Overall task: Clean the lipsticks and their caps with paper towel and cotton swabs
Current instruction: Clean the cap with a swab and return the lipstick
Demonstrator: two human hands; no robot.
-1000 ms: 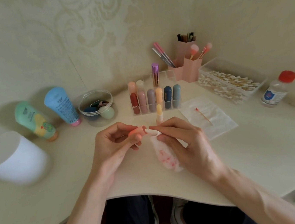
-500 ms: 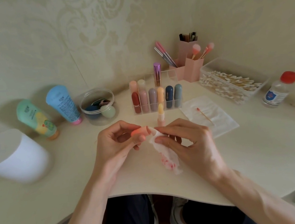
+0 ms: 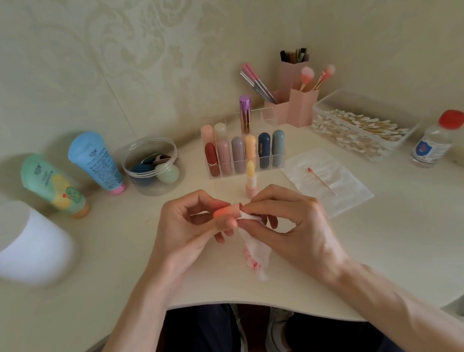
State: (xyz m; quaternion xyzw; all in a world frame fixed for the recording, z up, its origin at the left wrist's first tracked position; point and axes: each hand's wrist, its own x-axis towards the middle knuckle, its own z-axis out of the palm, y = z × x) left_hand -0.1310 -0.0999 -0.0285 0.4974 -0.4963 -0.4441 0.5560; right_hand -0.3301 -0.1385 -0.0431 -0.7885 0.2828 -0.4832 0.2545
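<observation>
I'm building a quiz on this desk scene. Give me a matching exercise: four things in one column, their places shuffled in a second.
1 peach cap
2 stained paper towel
3 used cotton swab
4 uncapped lipstick

A lies on the flat white sheet
B stands before the clear organiser
C held in the left hand
D pinched by the right hand

Pairs: 1-C, 2-D, 3-A, 4-B

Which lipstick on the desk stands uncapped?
The pale yellow lipstick on a pink base, standing alone in front of the clear organizer; those inside the organizer are all capped.
</observation>
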